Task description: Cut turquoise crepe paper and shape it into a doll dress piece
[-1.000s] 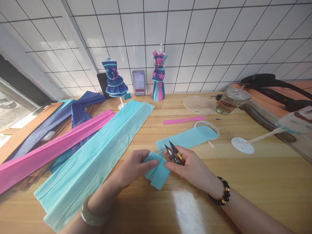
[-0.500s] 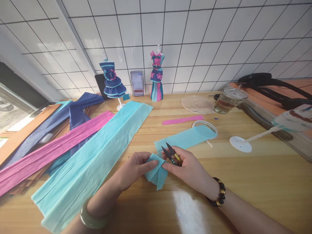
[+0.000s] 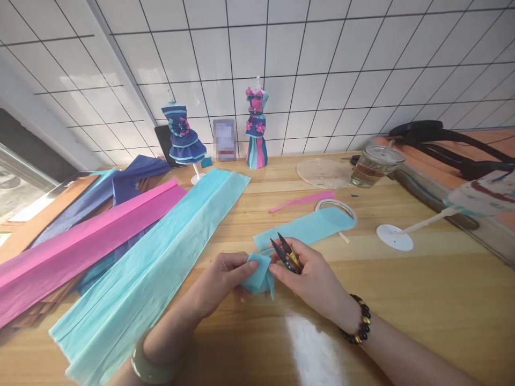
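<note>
My left hand (image 3: 223,279) pinches a small folded piece of light-blue crepe paper (image 3: 259,273) between thumb and fingers. My right hand (image 3: 311,271) curls around black-bladed thread snips (image 3: 286,254), whose points face up and to the left. The right thumb and a fingertip also touch the right edge of the folded piece. Just beyond both hands lies a flat light-blue strip (image 3: 300,228), its far end over a roll of white tape (image 3: 349,205). The left fingers behind the folded piece are partly hidden.
Long light-blue (image 3: 161,268) and pink (image 3: 92,230) paper sheets cover the left side. Two small dressed mannequins (image 3: 256,128) stand by the tiled wall, a phone (image 3: 224,140) between them. At right are a lidded glass (image 3: 376,163), a clear disc (image 3: 323,172) and a white stand base (image 3: 394,237).
The folded blue piece has been turned and bunched up between my fingers, its lower flaps now gathered higher. The pink sheet at left and the small pink strip have shifted shape.
</note>
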### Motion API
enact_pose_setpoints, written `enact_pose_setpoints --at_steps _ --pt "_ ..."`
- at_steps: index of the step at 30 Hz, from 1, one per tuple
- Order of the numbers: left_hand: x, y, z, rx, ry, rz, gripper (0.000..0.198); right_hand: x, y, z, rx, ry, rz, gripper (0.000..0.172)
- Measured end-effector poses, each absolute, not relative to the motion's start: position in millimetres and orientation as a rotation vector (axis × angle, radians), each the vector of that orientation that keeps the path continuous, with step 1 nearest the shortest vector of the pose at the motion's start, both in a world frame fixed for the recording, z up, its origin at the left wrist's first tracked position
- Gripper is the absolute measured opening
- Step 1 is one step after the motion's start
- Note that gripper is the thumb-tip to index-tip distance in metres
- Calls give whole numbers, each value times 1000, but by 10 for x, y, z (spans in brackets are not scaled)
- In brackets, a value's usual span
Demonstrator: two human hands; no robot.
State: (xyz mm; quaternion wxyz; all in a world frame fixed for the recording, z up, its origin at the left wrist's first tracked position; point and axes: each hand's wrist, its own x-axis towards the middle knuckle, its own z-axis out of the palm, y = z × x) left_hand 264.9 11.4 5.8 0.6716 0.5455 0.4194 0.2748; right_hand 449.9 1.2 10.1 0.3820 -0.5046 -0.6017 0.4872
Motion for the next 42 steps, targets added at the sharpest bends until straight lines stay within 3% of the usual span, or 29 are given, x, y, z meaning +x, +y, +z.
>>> enact_pose_setpoints --at_steps 4,9,15,31,42 --pt "2655 114 74 1304 972 633 35 4503 4 116 -1301 -1471 1387 29" --pt "2660 106 51 1348 1010 605 34 4502 -4 117 -1255 -1438 1480 30" --pt "2665 84 -25 1385 1046 707 52 4497 6 112 -1309 -1459 1459 32" --pt "2670 51 59 1374 827 679 15 4528 -40 122 -1161 -1737 1272 31" --pt "2640 75 82 1294 880 715 15 4527 -20 143 -1192 -1614 1285 34"
